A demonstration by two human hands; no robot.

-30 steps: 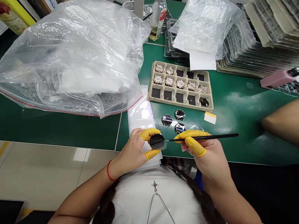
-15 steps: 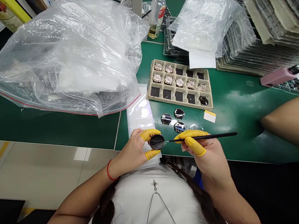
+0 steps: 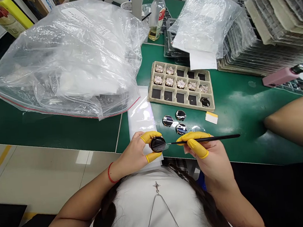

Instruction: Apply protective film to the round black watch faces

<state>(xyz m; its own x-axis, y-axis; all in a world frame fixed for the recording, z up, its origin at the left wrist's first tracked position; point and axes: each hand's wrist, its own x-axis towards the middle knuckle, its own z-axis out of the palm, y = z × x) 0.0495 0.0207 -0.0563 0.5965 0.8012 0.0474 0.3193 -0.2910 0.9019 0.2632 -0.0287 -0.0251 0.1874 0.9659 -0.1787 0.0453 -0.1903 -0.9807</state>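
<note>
Between the yellow-cotted thumb and finger of my left hand point(image 3: 137, 151) is a round, black-faced watch head point(image 3: 157, 144), gripped by its edges. My right hand point(image 3: 209, 151), also with yellow finger cots, pinches a thin black brush-like tool point(image 3: 216, 138) whose fine tip points left and reaches the watch head's right edge. Whether the tip touches it I cannot tell. Just beyond my hands, three dark round watch heads point(image 3: 181, 128) lie on the green table. A beige compartment tray point(image 3: 182, 104) behind them holds several gold-toned watch heads point(image 3: 169, 81) and one dark one point(image 3: 205, 102).
A large clear plastic bag point(image 3: 71, 64) covers the left of the table. White sheets point(image 3: 141, 117) lie under my left hand. At the back are a glass bottle point(image 3: 157, 18), another plastic bag point(image 3: 204, 18) and stacked trays point(image 3: 254, 49). Another person's arm point(image 3: 293, 119) rests at right.
The watch head in my left hand has shifted very slightly left and seems a little turned. The view has moved slightly; my right hand stays in place with the tool.
</note>
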